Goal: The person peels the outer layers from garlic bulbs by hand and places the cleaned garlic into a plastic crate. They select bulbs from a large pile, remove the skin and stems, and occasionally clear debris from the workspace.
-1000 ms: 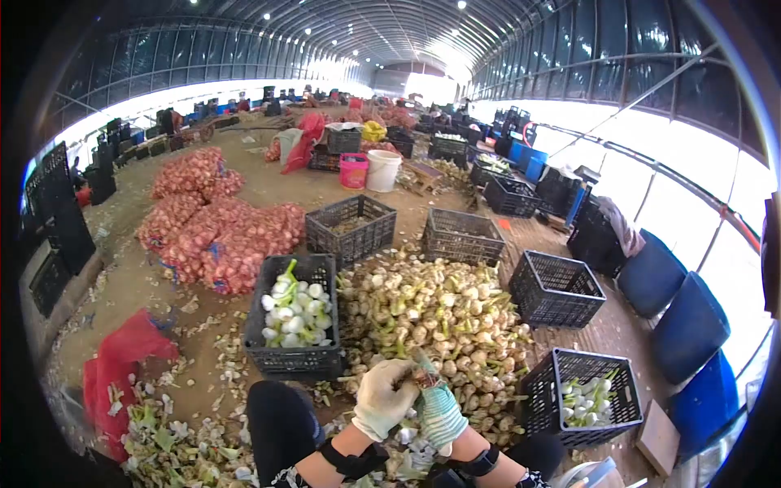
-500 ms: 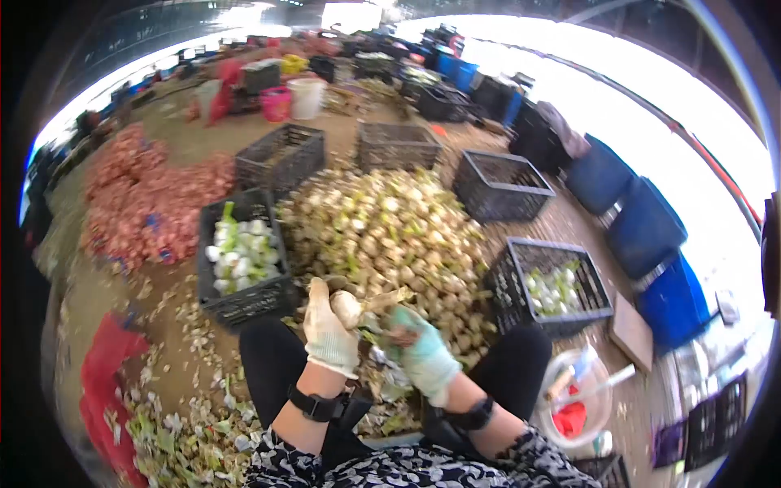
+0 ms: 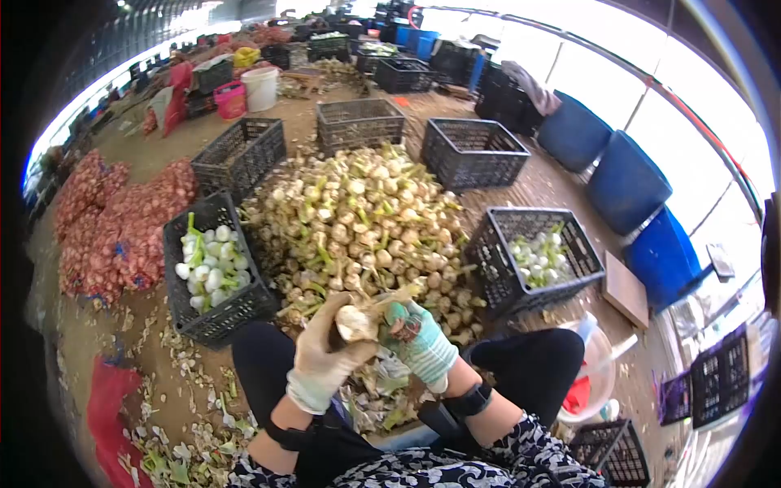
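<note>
My left hand point(image 3: 319, 363), in a pale glove, is closed around a garlic bulb point(image 3: 355, 324) whose dry stalk points up and to the right. Close beside the bulb is my right hand point(image 3: 429, 351), in a green and white striped glove, its fingers curled in. Something brownish shows between those fingers, but I cannot tell what it is. Beyond both hands rises a big heap of untrimmed garlic point(image 3: 358, 220) with stalks. Loose peelings point(image 3: 382, 378) lie below the hands, between my knees.
Black crates with peeled white garlic stand at left point(image 3: 232, 315) and right point(image 3: 514, 285). More black crates point(image 3: 474, 163) ring the heap's far side. Red net sacks point(image 3: 130, 224) lie at left, blue barrels point(image 3: 628, 183) along the right. A white tub point(image 3: 598, 370) stands by my right knee.
The view has shifted, so the heap and crates sit further left and higher. My left fingers have opened out somewhat around the bulb and turned; both hands stay close together.
</note>
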A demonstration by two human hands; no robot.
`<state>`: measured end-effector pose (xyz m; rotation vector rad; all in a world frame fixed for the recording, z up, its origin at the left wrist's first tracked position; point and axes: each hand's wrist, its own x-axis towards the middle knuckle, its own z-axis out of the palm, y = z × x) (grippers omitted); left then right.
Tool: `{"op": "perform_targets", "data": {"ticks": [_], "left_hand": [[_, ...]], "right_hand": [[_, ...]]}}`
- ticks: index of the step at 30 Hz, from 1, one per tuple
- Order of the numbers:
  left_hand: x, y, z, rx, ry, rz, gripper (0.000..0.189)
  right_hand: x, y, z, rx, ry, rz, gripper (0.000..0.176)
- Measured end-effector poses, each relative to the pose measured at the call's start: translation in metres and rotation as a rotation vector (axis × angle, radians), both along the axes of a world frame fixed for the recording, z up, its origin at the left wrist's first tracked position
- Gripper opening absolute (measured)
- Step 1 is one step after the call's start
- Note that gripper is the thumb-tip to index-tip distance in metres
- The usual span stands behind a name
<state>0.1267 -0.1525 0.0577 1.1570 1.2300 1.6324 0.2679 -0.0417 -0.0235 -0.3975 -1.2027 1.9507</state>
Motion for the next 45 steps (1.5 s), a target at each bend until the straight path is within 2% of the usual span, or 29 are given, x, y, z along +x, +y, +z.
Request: {"op": "perform_targets", "data": {"ticks": [1, 2, 3, 4, 5, 7, 8, 12, 15, 19, 25, 27, 28, 29, 30, 31, 32, 34, 36, 37, 38, 39, 40, 41, 42, 43, 45], "left_hand": [[0.001, 0.008, -0.003, 0.055, 0.155, 0.092, 0.067], [-0.003, 0.019, -0.016, 0.102, 0.36, 0.204, 0.072], [-0.001, 0.026, -0.01, 0.091, 0.353, 0.221, 0.073], [-0.002, 0.033, -0.005, 0.13, 0.492, 0.246, 0.073], [-0.003, 0.039, 0.0, 0.165, 0.631, 0.263, 0.073], [-0.003, 0.052, 0.01, 0.147, 0.618, 0.236, 0.071], [-0.004, 0.06, 0.013, 0.133, 0.659, 0.237, 0.07], [-0.016, 0.099, 0.014, 0.133, 0.718, 0.199, 0.07], [-0.025, 0.119, -0.005, 0.178, 0.686, 0.188, 0.071], [-0.034, 0.139, -0.026, 0.055, 0.634, 0.163, 0.075], [-0.05, 0.171, -0.046, 0.254, 0.661, 0.047, 0.073], [-0.051, 0.176, -0.049, 0.216, 0.677, 0.018, 0.069], [-0.051, 0.177, -0.053, -0.052, 0.185, -0.138, 0.062], [-0.05, 0.178, -0.058, -0.319, -0.312, -0.279, 0.057], [-0.052, 0.184, -0.069, -0.191, -0.226, -0.261, 0.054], [-0.062, 0.182, -0.069, -0.277, -0.191, -0.305, 0.051], [-0.062, 0.183, -0.082, -0.3, -0.143, -0.234, 0.049], [-0.06, 0.184, -0.09, -0.32, -0.093, -0.161, 0.046], [-0.054, 0.182, -0.089, -0.021, 0.496, 0.146, 0.042], [-0.058, 0.18, -0.085, -0.019, 0.498, 0.151, 0.042], [-0.064, 0.176, -0.078, -0.09, 0.348, 0.016, 0.044], [-0.069, 0.171, -0.067, -0.161, 0.195, -0.117, 0.047], [-0.068, 0.165, -0.042, -0.278, -0.202, -0.213, 0.057], [-0.071, 0.163, -0.042, -0.278, -0.2, -0.213, 0.057], [-0.075, 0.16, -0.042, -0.327, -0.467, -0.336, 0.061], [-0.077, 0.158, -0.042, -0.373, -0.734, -0.458, 0.066], [-0.077, 0.158, -0.039, -0.37, -0.672, -0.443, 0.068]], "right_hand": [[0.0, -0.012, 0.047, 0.216, -0.267, -0.099, 0.026], [-0.004, -0.013, 0.06, 0.117, -0.201, -0.095, 0.025], [-0.007, -0.01, 0.063, 0.017, -0.136, -0.096, 0.024], [-0.017, 0.004, 0.047, -0.163, -0.047, -0.094, 0.025], [-0.016, 0.013, 0.041, -0.163, -0.04, -0.091, 0.025], [-0.018, 0.018, 0.071, -0.09, -0.126, -0.159, 0.027], [-0.02, 0.023, 0.078, -0.162, -0.125, -0.196, 0.027], [-0.029, 0.055, 0.078, -0.209, -0.096, -0.277, 0.028], [-0.03, 0.074, 0.069, -0.218, -0.232, -0.278, 0.029], [-0.033, 0.09, 0.06, -0.241, -0.347, -0.271, 0.022], [-0.03, 0.11, 0.019, -0.305, -0.329, -0.34, 0.018], [-0.031, 0.111, 0.0, 0.002, -0.474, -0.494, 0.02], [-0.035, 0.109, -0.007, 0.01, -0.429, -0.547, 0.023], [-0.036, 0.109, -0.012, -0.02, -0.499, -0.561, 0.021], [-0.036, 0.109, -0.014, -0.08, -0.425, -0.502, 0.02], [-0.036, 0.109, -0.015, -0.137, -0.351, -0.439, 0.019], [-0.038, 0.108, -0.014, -0.139, -0.351, -0.436, 0.019], [-0.045, 0.11, -0.005, 0.068, -0.482, -0.442, 0.018], [-0.055, 0.11, 0.001, 0.1, -0.524, -0.466, 0.018], [-0.058, 0.109, 0.004, 0.135, -0.566, -0.491, 0.018], [-0.059, 0.105, 0.009, 0.254, -0.572, -0.509, 0.018], [-0.058, 0.101, 0.019, 0.254, -0.571, -0.502, 0.018], [-0.054, 0.1, 0.031, 0.365, -0.558, -0.446, 0.018], [-0.048, 0.1, 0.038, 0.475, -0.545, -0.394, 0.018], [-0.039, 0.107, 0.036, 0.475, -0.541, -0.289, 0.016], [-0.032, 0.107, 0.05, -0.226, -0.372, -0.157, 0.017], [-0.029, 0.103, 0.029, 0.108, -0.371, -0.304, 0.02]]}}
